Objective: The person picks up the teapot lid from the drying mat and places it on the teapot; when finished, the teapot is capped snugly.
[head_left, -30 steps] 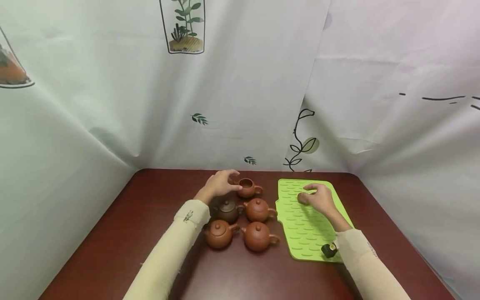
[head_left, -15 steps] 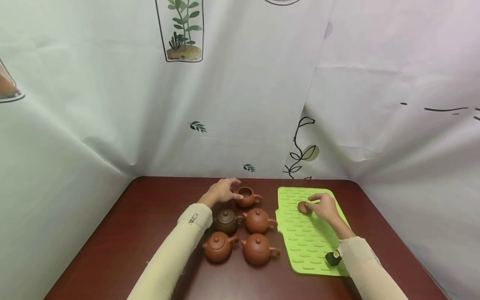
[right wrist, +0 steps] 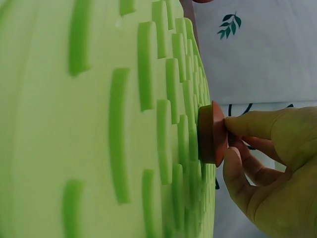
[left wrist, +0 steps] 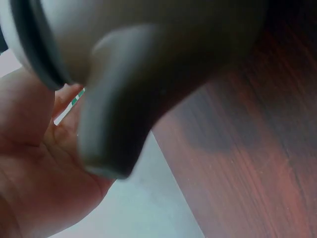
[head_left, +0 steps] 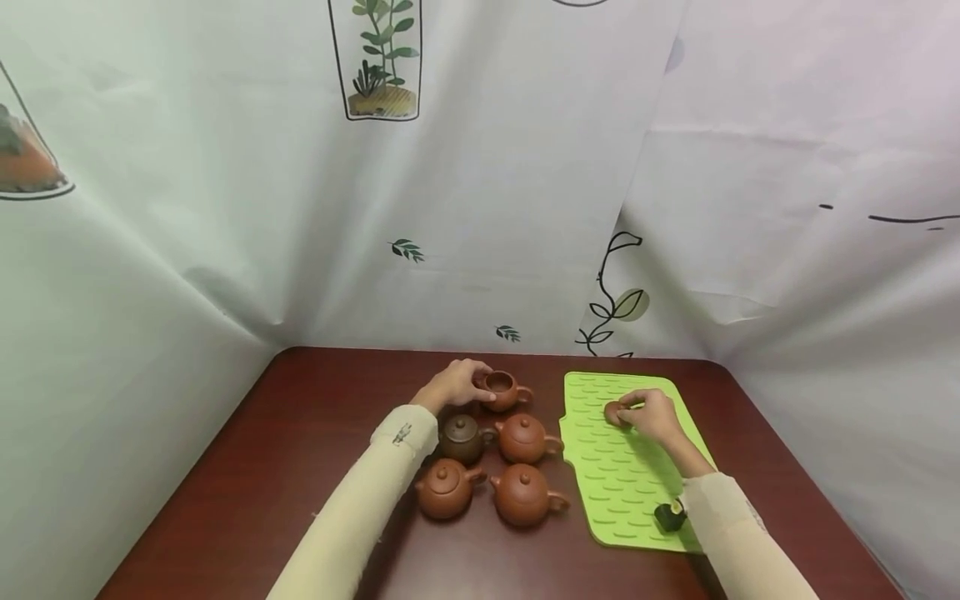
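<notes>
My left hand (head_left: 457,385) curls round the left side of a reddish-brown clay teapot (head_left: 504,393) at the back; it is lidless, its dark inside showing. Thumb and fingers meet its body. On the green ridged mat (head_left: 600,492), my right hand (head_left: 651,412) pinches the knob of a round clay lid (head_left: 615,414). From the right wrist view, the lid (right wrist: 210,134) sits flat against the mat, thumb and fingertips on its knob. A blurred dark teapot spout (left wrist: 119,109) fills much of the left wrist view, hiding most of the left hand's grip.
In front of the open teapot stand a dark brown teapot (head_left: 461,439) and three lidded reddish teapots: one behind right (head_left: 522,439), one front left (head_left: 444,489), one front right (head_left: 522,496). A small black object (head_left: 669,517) appears beside the right sleeve. White cloth walls enclose the table (head_left: 315,433).
The left hand's thumb and fingers have come in round the open teapot. My right fingers have moved onto the lid's knob, and the lid now lies on the mat. The head view shifted slightly.
</notes>
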Motion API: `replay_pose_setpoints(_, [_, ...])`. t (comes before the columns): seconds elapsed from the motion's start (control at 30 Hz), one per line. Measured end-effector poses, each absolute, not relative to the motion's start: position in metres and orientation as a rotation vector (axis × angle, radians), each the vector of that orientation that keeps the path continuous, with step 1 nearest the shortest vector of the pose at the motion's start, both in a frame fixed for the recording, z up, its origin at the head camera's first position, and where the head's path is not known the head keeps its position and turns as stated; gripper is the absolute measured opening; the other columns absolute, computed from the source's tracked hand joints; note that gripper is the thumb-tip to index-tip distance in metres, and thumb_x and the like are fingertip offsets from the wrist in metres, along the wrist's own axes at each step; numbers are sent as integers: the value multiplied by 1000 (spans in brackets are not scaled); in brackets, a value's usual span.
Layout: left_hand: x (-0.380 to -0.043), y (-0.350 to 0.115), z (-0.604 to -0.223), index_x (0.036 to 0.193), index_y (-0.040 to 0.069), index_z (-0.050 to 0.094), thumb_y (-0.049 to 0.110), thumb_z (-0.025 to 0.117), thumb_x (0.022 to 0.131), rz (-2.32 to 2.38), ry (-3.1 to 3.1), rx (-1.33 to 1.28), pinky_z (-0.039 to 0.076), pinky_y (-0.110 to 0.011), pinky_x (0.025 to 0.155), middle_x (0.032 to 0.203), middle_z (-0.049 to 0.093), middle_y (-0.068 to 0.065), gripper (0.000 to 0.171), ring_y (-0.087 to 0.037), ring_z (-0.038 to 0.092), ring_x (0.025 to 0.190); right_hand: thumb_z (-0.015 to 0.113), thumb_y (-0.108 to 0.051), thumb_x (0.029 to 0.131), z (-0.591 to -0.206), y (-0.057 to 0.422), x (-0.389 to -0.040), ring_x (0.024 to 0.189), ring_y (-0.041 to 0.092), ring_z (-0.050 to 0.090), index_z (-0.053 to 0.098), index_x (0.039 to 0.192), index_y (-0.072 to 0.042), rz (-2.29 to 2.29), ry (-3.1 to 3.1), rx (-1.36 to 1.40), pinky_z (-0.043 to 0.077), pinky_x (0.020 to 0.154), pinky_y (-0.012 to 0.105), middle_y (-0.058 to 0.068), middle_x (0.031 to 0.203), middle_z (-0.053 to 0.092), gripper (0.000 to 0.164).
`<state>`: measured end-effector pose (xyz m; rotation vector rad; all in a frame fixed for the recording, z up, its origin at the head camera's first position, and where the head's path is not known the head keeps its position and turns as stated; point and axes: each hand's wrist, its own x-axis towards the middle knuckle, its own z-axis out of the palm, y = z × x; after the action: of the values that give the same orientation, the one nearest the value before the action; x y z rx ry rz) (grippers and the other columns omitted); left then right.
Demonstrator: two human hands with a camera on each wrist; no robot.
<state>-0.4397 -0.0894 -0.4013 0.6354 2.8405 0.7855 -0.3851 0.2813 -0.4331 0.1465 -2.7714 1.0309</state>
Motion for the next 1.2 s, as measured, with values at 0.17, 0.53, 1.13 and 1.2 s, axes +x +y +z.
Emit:
replay_pose_setpoints(0.17, [-438,-88,-405,134,10,60,31,77,88,803,2853,616,48,-42,97,131,62,-10,53,-26,59,119,73,-5,86,-434,281,-383,94,39,66,74,100,6,1021,-2768,137,52,63,35,20,98,72,18])
replay_pose_setpoints(0.53, [-438,-87,-411,131,10,62,30,81,85,859,2835,524,48,-41,97,131,62,-9,54,-27,59,117,74,-8,87,-438,276,-383,95,39,66,75,100,4,1057,-2769,111,51,61,33,22,101,71,18])
replay_pose_setpoints(1.13, [-444,-90,-408,128,16,66,34,83,81,913,2845,472,45,-42,100,128,64,-3,53,-27,56,121,76,-7,85,-428,247,-398,92,37,68,75,94,3,1145,-2681,121,53,65,35,18,96,73,14])
replay_pose_setpoints(1.2, [-444,-89,-407,128,16,66,34,83,81,917,2845,475,46,-42,99,127,66,-3,53,-25,59,118,76,-6,84,-427,243,-398,91,36,68,75,94,4,1169,-2675,108,53,64,35,19,96,72,14])
